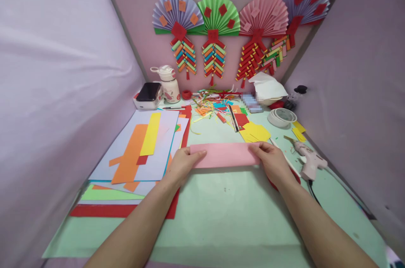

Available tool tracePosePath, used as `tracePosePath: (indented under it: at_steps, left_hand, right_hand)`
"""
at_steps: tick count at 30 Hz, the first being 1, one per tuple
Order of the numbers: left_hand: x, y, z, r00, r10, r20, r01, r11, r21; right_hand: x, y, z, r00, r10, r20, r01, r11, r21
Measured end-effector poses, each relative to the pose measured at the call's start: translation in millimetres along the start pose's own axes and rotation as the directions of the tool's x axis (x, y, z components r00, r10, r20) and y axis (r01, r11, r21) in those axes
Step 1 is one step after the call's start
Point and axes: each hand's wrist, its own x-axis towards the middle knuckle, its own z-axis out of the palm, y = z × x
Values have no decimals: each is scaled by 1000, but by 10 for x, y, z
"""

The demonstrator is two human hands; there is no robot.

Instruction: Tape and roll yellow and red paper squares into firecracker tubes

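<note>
A strip of pink paper (228, 155) is stretched flat between my hands, just above the pale green table (221, 213). My left hand (183, 163) pinches its left end, thumb on top. At the right end, my right hand (274, 162) grips it between thumb and fingers. Under my right wrist, part of a red thing (274, 182) shows; the rest is hidden. A white stick-like tool (289, 160) lies beside that hand. Left of my left hand is a stack of coloured paper sheets (104, 166) topped by orange and yellow strips (151, 135).
A glue gun (310, 160) with a cord lies at the right, near white tape rolls (281, 117). Paper scraps (211, 105), a craft knife (233, 118) and yellow paper (255, 132) lie ahead. A bottle (170, 86) stands back left. Paper fans (219, 14) hang on the wall.
</note>
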Motion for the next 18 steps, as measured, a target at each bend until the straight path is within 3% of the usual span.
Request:
tracePosePath:
  at_steps: [3, 6, 8, 11, 13, 18]
  left_hand:
    - [-6, 8, -10, 995, 86, -52, -70, 963, 259]
    - [-24, 22, -13, 967, 252, -42, -174, 770, 613]
    - [-40, 21, -7, 946, 324, 16, -227, 624, 747]
    - [-58, -3, 3, 925, 368, 92, -270, 471, 840]
    - [-64, -23, 7, 922, 366, 123, -280, 414, 866]
    - [-62, -38, 9, 928, 354, 117, -264, 401, 878]
  right_hand:
    - [2, -5, 7, 1000, -15, -17, 13, 994, -113]
    - [29, 40, -3, 998, -55, -25, 45, 951, -305]
    - [57, 90, -16, 994, -105, -1, 95, 900, -426]
    - [95, 157, -27, 986, -164, 39, 157, 808, -568]
    - [108, 180, -23, 983, -177, 52, 169, 758, -630]
    - [112, 196, 7, 986, -153, 63, 154, 704, -694]
